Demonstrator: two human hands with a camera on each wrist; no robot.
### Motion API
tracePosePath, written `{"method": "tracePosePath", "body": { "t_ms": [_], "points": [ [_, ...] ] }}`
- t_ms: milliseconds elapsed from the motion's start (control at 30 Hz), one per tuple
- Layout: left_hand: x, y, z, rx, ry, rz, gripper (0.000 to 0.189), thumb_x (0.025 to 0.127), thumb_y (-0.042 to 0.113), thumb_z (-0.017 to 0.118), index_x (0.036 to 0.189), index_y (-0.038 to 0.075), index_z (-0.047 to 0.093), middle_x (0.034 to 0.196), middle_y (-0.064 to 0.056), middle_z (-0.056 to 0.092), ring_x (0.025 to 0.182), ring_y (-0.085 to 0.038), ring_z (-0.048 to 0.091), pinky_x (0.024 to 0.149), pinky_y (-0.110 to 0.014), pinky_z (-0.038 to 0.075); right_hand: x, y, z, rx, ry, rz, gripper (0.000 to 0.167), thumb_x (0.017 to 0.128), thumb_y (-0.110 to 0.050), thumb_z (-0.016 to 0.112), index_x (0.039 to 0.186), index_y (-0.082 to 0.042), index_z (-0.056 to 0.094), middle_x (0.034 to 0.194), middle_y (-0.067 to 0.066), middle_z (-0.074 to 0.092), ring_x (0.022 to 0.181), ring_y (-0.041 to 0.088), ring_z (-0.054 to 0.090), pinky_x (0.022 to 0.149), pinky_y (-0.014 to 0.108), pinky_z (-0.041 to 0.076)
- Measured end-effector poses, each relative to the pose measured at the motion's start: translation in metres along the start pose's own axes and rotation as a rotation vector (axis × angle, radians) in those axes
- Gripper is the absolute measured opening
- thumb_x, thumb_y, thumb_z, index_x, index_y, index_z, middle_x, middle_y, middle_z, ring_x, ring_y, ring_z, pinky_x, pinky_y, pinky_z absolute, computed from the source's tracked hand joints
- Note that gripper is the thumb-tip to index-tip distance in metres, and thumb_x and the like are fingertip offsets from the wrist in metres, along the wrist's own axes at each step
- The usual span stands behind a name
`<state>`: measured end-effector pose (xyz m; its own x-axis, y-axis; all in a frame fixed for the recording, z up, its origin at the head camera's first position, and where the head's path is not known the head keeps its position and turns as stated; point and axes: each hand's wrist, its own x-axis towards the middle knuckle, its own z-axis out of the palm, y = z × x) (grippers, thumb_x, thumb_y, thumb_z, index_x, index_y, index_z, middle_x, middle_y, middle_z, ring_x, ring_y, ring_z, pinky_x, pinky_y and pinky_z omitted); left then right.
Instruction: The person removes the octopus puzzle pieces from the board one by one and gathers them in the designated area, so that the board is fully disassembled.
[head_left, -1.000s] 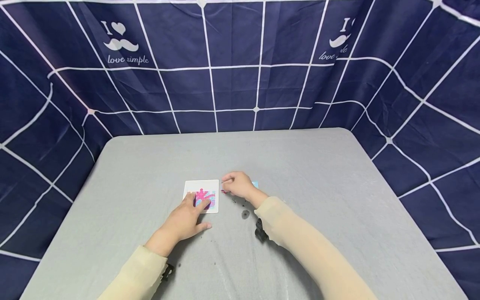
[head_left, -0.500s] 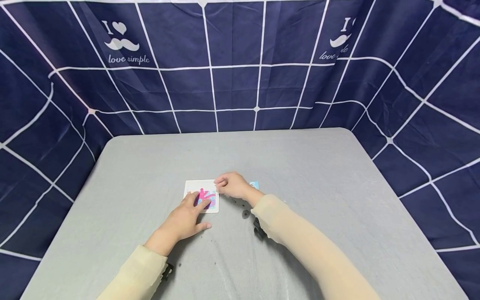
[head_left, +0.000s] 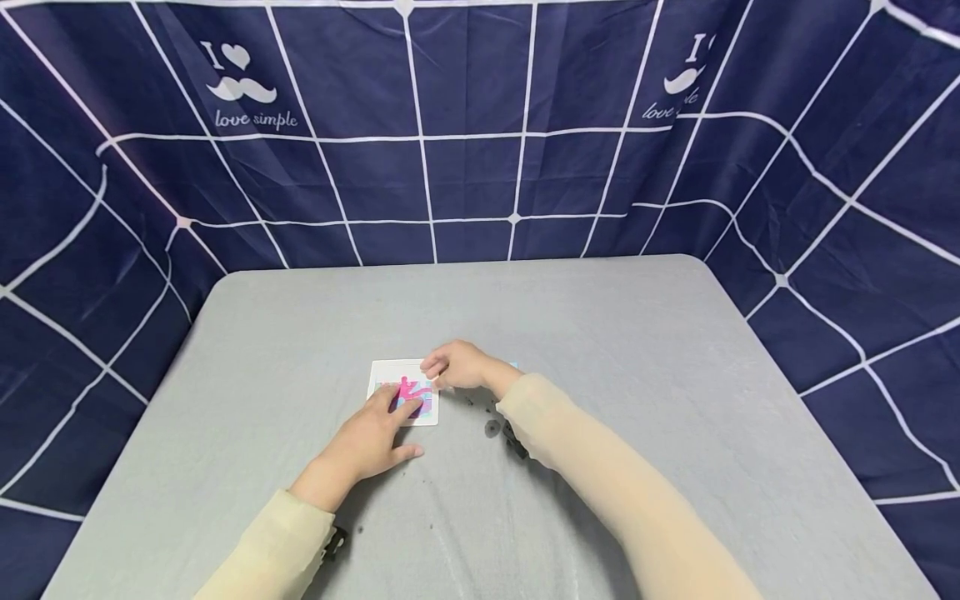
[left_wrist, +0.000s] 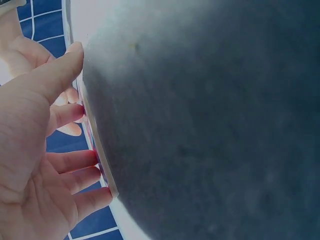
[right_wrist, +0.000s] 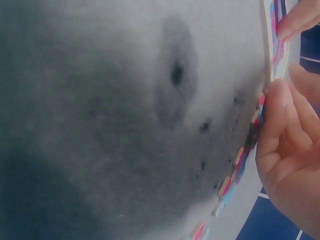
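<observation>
Two bare hands are sharing the work, and with our left hand (head_left: 366,442) we are spreading the fingers, resting their tips on the jigsaw picture (head_left: 412,390) inside its white frame (head_left: 386,368). We are probably bearing down there to stop the frame sliding and the fitted pieces lifting; our thumb is lying apart from the others, off the frame's near edge. With our right hand (head_left: 463,367) we are curling the fingers at the frame's upper right, thumb close to its side edge; we are not seeing what, if anything, is between the fingertips, so we cannot tell whether we are pinching a piece. Lying partly under and beside that hand, the loose pieces (right_wrist: 239,167) are forming a broken line on the table, likely put there so that we are only crossing a short gap to the frame. Farther out, the gray table (head_left: 637,333) is bearing everything flat, with dark spots (head_left: 492,428) showing near our right sleeve (head_left: 592,467), and the navy curtain (head_left: 468,179) is hanging around its far side.
</observation>
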<state>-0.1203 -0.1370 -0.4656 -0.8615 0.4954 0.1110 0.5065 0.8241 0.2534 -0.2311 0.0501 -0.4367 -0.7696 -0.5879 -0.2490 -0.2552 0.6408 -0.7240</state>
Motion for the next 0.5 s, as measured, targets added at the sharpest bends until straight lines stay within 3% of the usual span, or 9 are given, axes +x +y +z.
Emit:
{"method": "tracePosePath", "body": {
  "t_ms": [300, 500],
  "points": [
    [-0.0003, 0.0002, -0.0001, 0.012, 0.027, 0.050, 0.064, 0.077, 0.038, 0.078, 0.131, 0.010, 0.058, 0.128, -0.035, 0.042, 0.116, -0.045, 0.047, 0.094, -0.050, 0.043, 0.0052, -0.0026, -0.0012, -0.006, -0.056, 0.011, 0.033, 0.081, 0.000, 0.072, 0.113, -0.002, 0.067, 0.099, 0.006, 0.071, 0.071, 0.011, 0.063, 0.066, 0.021, 0.049],
    [0.0000, 0.0002, -0.0004, 0.042, 0.038, 0.076, 0.064, 0.076, 0.038, 0.079, 0.129, 0.008, 0.059, 0.126, -0.036, 0.043, 0.113, -0.045, 0.049, 0.094, -0.049, 0.043, 0.0066, -0.0050, 0.0010, -0.033, -0.061, 0.007, 0.029, 0.081, 0.001, 0.071, 0.110, -0.003, 0.069, 0.096, 0.005, 0.070, 0.073, 0.012, 0.063, 0.064, 0.021, 0.051]
  ]
}}
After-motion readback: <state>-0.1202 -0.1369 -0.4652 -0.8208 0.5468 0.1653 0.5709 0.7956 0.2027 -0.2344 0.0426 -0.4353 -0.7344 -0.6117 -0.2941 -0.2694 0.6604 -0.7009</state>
